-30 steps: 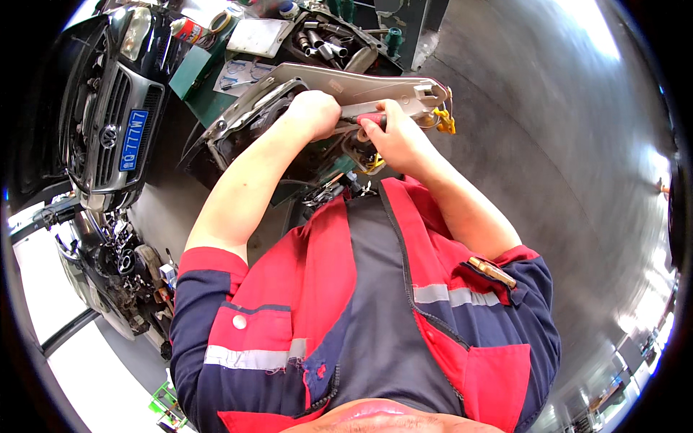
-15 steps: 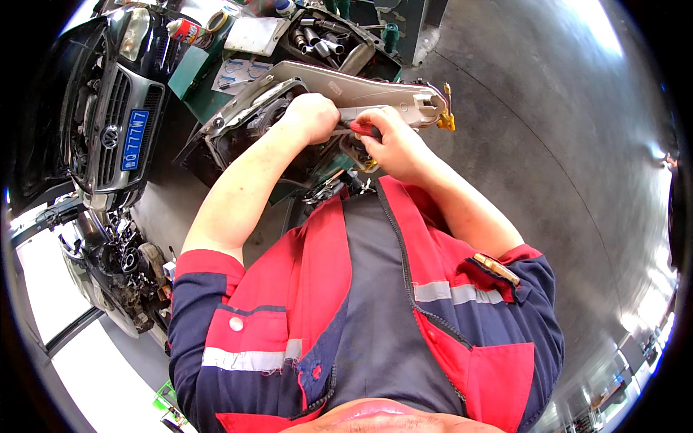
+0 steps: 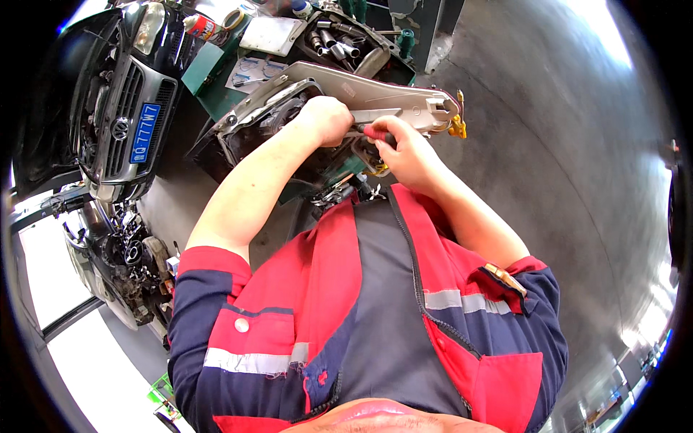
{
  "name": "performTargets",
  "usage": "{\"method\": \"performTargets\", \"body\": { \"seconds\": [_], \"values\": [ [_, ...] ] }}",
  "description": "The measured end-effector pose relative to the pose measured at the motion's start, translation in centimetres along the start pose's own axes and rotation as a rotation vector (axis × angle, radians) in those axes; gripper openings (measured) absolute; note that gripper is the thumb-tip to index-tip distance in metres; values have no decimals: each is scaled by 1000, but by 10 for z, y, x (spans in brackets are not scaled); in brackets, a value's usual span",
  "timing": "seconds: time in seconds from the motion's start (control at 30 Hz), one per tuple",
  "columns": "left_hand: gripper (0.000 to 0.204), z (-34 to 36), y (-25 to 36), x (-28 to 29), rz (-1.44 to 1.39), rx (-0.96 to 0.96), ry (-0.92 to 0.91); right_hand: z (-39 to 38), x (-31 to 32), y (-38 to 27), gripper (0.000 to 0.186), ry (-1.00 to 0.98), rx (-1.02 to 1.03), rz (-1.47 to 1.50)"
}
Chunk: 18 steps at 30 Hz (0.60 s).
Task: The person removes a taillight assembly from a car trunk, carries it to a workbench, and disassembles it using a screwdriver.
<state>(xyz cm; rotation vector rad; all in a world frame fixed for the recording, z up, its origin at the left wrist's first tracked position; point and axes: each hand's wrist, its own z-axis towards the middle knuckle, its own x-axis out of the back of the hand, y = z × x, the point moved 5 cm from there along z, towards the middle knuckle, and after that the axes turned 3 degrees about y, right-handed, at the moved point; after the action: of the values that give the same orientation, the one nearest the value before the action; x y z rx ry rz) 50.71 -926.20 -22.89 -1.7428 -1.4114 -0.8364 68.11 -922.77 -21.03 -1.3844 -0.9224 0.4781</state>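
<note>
A car headlight unit (image 3: 401, 98) with a pale plastic housing lies in front of me, its dark inner side facing up at the left. My left hand (image 3: 326, 120) is closed against the middle of the unit; its fingertips are turned away, so what they grip is hidden. Close beside it, my right hand (image 3: 410, 153) pinches the red-and-black handle of a hand tool (image 3: 377, 135), apparently a screwdriver. The tool's tip cannot be made out near the left hand. Yellow connectors (image 3: 458, 125) hang at the unit's right end.
Beneath the unit is a green bench (image 3: 216, 101). Farther back are a tray of metal sockets (image 3: 338, 49), a white box (image 3: 271, 35), a spray can (image 3: 201, 27) and a tape roll (image 3: 233, 19). A car with its hood raised (image 3: 130, 123) stands at the left.
The whole view has shifted, so the scene sits slightly farther right. My right hand's fingers have changed position a little around the red handle. My left hand stays on the headlight unit.
</note>
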Motion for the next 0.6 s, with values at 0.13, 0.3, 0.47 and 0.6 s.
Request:
{"method": "performTargets", "body": {
  "seconds": [0.13, 0.3, 0.47, 0.6],
  "values": [
    [17, -2, -1, -7, -22, 15, -17, -6, 1, -4, 31, -25, -265, 83],
    [17, -1, 0, -2, 8, -12, -23, -10, 2, -5, 27, 91, 250, -108],
    [18, -1, 1, 4, 8, -2, -45, -5, -3, 15, 26, -44, -266, 149],
    [18, 0, 1, 2, 6, -3, -68, -7, 0, -9, 29, 61, 151, 151]
  ]
}}
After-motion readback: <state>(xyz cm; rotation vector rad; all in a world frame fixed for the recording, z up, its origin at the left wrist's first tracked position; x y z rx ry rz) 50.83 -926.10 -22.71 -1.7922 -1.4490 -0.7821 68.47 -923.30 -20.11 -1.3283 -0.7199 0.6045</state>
